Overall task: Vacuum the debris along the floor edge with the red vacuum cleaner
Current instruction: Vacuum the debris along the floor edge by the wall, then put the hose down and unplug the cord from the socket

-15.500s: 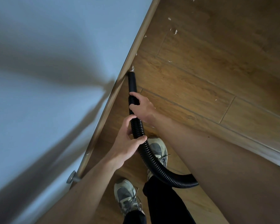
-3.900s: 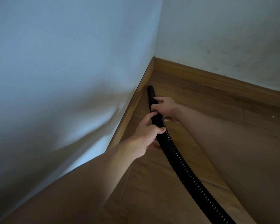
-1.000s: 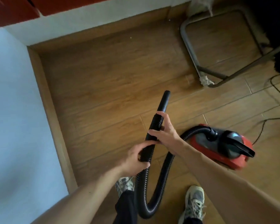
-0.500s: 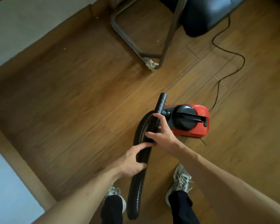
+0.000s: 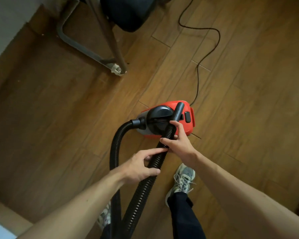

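Observation:
The red vacuum cleaner [image 5: 188, 128] sits on the wooden floor in front of me. Its black ribbed hose [image 5: 115, 147] leaves the canister's left end, loops down past my legs and comes back up between my hands. My right hand [image 5: 177, 142] grips the hose just below the smooth nozzle [image 5: 178, 110], whose tip hovers over the canister's top. My left hand [image 5: 140, 167] holds the hose lower down, its fingers stretched toward the right hand. A few pale specks of debris [image 5: 42, 34] lie near the far baseboard.
A chair's grey metal frame [image 5: 79, 44] and dark seat [image 5: 128, 12] stand beyond the vacuum, with a scrap of white wrapping [image 5: 116, 69] at one leg. The power cord [image 5: 206, 52] snakes away across the floor. My shoes [image 5: 181, 180] stand below the hose. Baseboard [image 5: 5, 216] runs at lower left.
The view has turned away from the wall corner toward the vacuum. The nozzle has swung right and now hovers over the canister. Both hands have kept hold of the hose.

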{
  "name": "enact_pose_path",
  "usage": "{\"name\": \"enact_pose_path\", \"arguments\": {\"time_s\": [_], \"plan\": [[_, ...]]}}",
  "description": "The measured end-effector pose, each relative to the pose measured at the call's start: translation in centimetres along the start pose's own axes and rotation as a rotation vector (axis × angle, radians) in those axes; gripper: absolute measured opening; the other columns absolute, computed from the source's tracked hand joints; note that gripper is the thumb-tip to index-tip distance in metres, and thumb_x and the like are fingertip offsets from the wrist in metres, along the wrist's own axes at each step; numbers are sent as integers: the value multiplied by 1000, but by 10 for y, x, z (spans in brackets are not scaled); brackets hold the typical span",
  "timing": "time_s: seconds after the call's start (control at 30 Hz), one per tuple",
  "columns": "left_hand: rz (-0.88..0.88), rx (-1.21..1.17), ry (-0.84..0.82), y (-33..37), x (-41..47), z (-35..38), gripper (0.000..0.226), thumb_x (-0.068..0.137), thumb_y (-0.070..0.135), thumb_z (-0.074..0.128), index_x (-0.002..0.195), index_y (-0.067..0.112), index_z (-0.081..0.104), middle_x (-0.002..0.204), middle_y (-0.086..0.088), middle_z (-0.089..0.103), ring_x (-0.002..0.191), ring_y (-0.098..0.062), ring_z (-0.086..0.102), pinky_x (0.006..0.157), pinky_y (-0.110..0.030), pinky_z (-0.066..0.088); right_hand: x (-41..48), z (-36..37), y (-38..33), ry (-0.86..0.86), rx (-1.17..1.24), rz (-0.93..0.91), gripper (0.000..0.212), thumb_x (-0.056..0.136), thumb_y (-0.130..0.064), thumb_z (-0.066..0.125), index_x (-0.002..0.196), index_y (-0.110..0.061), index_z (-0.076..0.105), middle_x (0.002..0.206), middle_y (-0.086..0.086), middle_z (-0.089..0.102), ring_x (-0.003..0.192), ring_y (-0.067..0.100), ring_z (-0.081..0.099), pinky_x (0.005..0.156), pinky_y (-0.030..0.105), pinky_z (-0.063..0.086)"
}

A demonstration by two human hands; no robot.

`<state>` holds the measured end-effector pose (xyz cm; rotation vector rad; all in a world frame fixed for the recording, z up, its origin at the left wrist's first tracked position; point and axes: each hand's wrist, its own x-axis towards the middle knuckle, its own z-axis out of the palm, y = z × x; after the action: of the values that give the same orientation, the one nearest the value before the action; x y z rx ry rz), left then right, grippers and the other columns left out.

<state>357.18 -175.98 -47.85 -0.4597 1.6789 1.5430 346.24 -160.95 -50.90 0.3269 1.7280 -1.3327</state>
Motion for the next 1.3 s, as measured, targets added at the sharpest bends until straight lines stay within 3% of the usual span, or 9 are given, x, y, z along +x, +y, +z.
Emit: {"name": "enact_pose_path", "arguments": {"time_s": [0.13,0.27,0.43,0.63,0.87,1.03,1.1,1.2,1.3], "plan": [[-19,12,-58,20,26,14,67,89,16,71,139,55,48,138,11,56,121,0,48,75,0,44,3,-42,13,41,89,54,63,87,4,66,135,-26,39,94,14,53,85,24,57,79,50,55],[-96,-39,-209,39,53,32,61,94,3,63,138,43,51,130,-12,62,89,-9,67,77,-25,59,5,-80,36,49,163,128,62,88,1,65,136,-27,37,101,14,56,84,17,63,63,33,58],[-303,-24,-380,56,85,58,60,97,-3,54,140,40,53,113,-5,64,94,-12,70,81,-37,60,2,-115,71,52,282,204,63,86,4,63,130,-33,39,94,11,55,71,12,63,61,31,58],[-314,132,-349,68,116,100,53,90,7,69,130,41,58,114,-10,60,95,-22,70,72,-35,62,-3,-154,94,82,408,253,69,85,10,65,129,-36,40,103,16,55,88,23,64,82,53,58],[-179,301,-237,60,125,129,56,79,15,65,117,56,57,104,-2,58,75,-14,68,72,-38,63,-8,-175,103,128,515,278,66,87,9,65,130,-34,39,113,21,56,96,27,66,77,45,62],[-188,323,-257,48,127,128,57,73,27,69,119,59,55,107,2,57,72,-16,72,62,-29,60,-2,-176,106,67,352,304,70,87,3,69,140,-28,35,118,23,57,103,32,67,76,42,62],[-186,346,-237,41,125,126,58,74,24,68,119,58,55,106,6,59,78,-15,71,67,-31,62,6,-172,107,55,65,299,74,87,-10,73,145,-28,32,129,20,49,110,33,61,77,37,59],[-189,446,-218,27,120,124,59,75,23,65,120,60,52,112,9,59,85,-13,67,79,-34,61,26,-168,105,-20,-552,241,94,82,-28,77,155,-29,17,150,13,19,136,33,29,109,43,39],[-199,499,-233,18,119,121,59,76,26,61,124,58,49,121,8,56,101,-14,61,93,-40,55,54,-154,92,-145,-841,130,109,79,-25,76,158,-22,1,163,11,-2,149,31,5,118,47,26]]}}
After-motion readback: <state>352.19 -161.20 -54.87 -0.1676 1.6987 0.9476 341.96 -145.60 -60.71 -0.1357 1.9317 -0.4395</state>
